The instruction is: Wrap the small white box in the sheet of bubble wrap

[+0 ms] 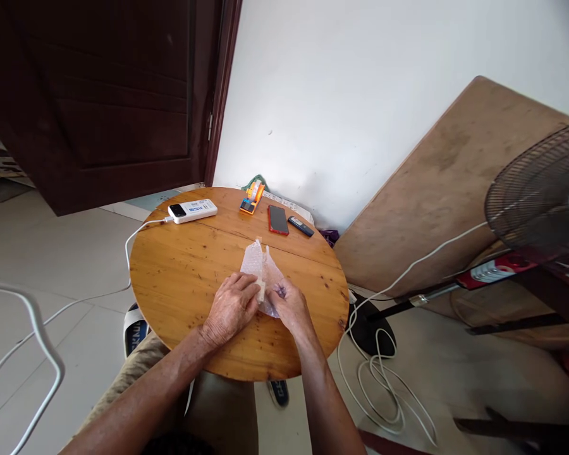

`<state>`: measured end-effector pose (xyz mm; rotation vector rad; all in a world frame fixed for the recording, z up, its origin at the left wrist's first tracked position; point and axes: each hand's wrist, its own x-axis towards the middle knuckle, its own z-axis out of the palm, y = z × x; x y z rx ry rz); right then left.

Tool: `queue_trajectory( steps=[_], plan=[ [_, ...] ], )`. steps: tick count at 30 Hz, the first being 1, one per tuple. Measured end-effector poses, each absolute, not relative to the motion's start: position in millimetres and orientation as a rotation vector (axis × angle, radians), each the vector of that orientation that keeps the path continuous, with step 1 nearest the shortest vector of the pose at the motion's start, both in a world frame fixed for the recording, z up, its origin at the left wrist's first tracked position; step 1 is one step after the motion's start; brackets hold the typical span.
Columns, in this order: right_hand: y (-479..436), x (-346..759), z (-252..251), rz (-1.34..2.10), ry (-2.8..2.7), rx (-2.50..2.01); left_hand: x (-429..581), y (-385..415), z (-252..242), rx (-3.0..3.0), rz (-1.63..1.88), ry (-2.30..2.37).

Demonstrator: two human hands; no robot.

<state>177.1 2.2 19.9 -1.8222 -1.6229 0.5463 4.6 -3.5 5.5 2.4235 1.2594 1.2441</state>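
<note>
A piece of clear bubble wrap lies on the round wooden table, its two upper flaps standing up in points. My left hand is closed over the left side of the wrap, fingers curled on a pale strip near its middle. My right hand pinches the lower right part of the wrap, thumb pressed into it. Whether anything lies inside the wrap cannot be made out. Behind the wrap on the tabletop are an orange tape dispenser and a red-edged phone.
A white power bank with a cable sits at the table's left back. A dark remote-like object lies right of the phone. A standing fan and loose white cable are on the right. A dark door stands left.
</note>
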Motion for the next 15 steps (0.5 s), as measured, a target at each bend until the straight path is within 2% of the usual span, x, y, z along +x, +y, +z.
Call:
queue_trajectory(
  steps=[7, 11, 15],
  plan=[
    [8, 171, 14, 0.741, -1.403, -1.634, 5, -2, 8, 2.428, 1.198, 1.255],
    [2, 167, 25, 0.924, -1.268, -1.504, 5, -2, 8, 2.451, 1.192, 1.26],
    [1, 159, 35, 0.966, -1.239, -1.426, 4, -3, 8, 2.471, 1.196, 1.255]
  ],
)
